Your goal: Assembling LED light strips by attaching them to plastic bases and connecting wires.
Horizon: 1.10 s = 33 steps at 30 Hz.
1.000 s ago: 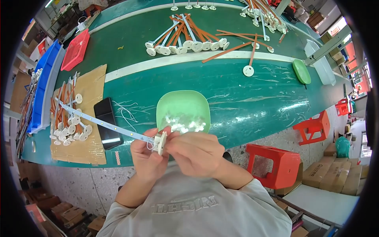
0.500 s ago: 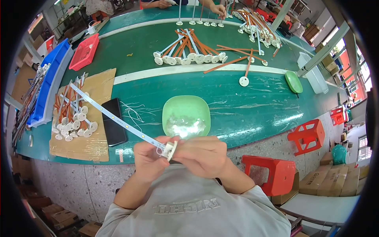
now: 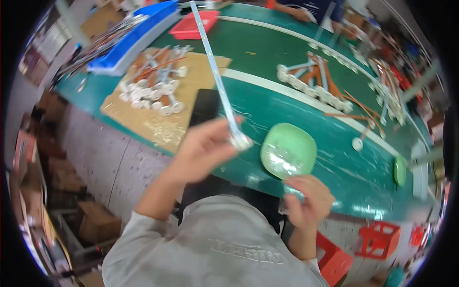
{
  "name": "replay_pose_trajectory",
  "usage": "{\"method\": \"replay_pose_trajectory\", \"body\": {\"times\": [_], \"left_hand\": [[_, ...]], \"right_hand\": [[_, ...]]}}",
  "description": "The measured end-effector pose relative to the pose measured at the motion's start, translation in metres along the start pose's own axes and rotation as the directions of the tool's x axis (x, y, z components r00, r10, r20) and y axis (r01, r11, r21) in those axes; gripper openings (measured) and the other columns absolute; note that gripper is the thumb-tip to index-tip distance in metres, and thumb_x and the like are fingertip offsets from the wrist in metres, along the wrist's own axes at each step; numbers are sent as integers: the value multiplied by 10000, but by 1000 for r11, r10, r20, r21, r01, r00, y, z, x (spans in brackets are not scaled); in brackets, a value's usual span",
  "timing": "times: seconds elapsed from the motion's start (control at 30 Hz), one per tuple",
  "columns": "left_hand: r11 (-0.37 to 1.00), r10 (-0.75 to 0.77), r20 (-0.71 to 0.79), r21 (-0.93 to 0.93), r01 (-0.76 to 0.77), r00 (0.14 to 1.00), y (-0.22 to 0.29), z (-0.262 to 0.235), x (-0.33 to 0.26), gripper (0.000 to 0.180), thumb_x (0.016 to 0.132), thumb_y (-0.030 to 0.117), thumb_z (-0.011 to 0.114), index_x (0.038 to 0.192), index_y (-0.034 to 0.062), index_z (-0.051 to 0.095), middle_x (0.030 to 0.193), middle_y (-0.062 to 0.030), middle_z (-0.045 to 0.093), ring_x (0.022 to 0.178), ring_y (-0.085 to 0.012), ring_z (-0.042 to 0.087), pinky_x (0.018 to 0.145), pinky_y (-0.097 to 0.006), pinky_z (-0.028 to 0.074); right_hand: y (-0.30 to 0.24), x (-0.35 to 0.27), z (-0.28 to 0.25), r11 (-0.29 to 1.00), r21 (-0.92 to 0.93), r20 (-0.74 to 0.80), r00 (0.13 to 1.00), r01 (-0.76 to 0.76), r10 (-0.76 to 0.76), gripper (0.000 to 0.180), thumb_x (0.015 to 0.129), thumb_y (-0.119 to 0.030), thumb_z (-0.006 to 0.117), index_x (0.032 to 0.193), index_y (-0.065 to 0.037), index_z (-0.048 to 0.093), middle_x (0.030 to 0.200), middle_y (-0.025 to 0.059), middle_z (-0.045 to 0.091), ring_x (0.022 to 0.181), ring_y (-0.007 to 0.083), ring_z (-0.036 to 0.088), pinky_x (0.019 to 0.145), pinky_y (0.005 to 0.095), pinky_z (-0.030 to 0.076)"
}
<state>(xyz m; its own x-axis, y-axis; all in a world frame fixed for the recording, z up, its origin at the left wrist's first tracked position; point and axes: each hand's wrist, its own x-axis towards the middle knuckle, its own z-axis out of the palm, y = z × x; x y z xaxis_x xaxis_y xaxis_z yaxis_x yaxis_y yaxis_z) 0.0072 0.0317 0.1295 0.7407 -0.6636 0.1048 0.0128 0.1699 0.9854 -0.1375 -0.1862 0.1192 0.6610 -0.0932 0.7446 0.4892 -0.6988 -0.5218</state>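
Observation:
My left hand (image 3: 205, 150) pinches an LED strip (image 3: 213, 67) near its round white end piece (image 3: 241, 142). The strip is long and pale, with small yellowish dots, and slants up toward the far left. My right hand (image 3: 311, 201) is closed, low beside the near edge of a light green bowl (image 3: 306, 138). Something small and clear shows at its fingertips, too blurred to name. Small shiny clear pieces lie in the bowl. A black phone-like slab (image 3: 204, 107) lies just beyond my left hand.
A pile of strips with white discs (image 3: 153, 93) lies on a cardboard sheet (image 3: 208, 64). More disc-ended strips (image 3: 315, 86) lie farther back. A blue tray (image 3: 138, 36) and a red basket (image 3: 193, 26) stand at the far left. A co-worker's hand (image 3: 346, 31) is at the far right.
My hands have moved apart: the left lifts the strip, now more upright, and the right has drawn away rightward to the bowl's near edge. The whole view has turned leftward.

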Motion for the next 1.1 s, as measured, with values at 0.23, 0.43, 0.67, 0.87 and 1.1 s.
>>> {"method": "replay_pose_trajectory", "body": {"times": [0.23, 0.43, 0.67, 0.87, 1.1], "left_hand": [[16, 228, -301, 952, 306, 926, 65, -207, 6, 377, 826, 137, 709, 1147, -37, 614, 689, -132, 636, 605, -137, 601, 548, -308, 466], [-117, 229, -301, 935, 333, 926, 66, -301, 29, 334, 805, 206, 702, 1050, -15, 650, 698, -204, 631, 613, -323, 622, 580, -402, 473], [-337, 146, -418, 831, 442, 897, 57, -272, 42, 421, 787, 289, 706, 1153, 97, 621, 772, -202, 627, 800, -369, 623, 696, -457, 491], [-373, 199, -562, 714, 592, 803, 61, -238, 53, 464, 859, 384, 648, 1208, 82, 591, 901, -192, 644, 856, -376, 621, 722, -442, 490], [-187, 594, -157, 927, 325, 789, 35, -178, 31, 358, 804, 200, 731, 1080, -3, 626, 929, -179, 652, 832, -329, 633, 716, -398, 496]], "right_hand": [[46, 17, -16, 977, -133, 92, 980, -166, 178, 103, 726, 47, 649, 824, 15, 645, 765, 126, 667, 680, 258, 642, 646, 313, 497], [71, 56, -23, 940, -317, 259, 942, -124, 212, 115, 701, 25, 712, 792, 1, 647, 754, 119, 660, 667, 275, 637, 607, 310, 491], [124, 119, -34, 909, -405, 324, 915, -93, 238, 106, 716, -10, 726, 794, -3, 655, 762, 117, 667, 673, 266, 647, 596, 321, 498], [196, 203, -12, 886, -462, 466, 841, -35, 276, 202, 687, -31, 742, 872, -5, 665, 811, 124, 663, 752, 277, 651, 686, 353, 517], [246, 166, -41, 847, -531, 496, 805, -14, 325, 300, 618, -25, 777, 900, -13, 675, 925, 125, 664, 855, 308, 634, 777, 379, 505]]}}
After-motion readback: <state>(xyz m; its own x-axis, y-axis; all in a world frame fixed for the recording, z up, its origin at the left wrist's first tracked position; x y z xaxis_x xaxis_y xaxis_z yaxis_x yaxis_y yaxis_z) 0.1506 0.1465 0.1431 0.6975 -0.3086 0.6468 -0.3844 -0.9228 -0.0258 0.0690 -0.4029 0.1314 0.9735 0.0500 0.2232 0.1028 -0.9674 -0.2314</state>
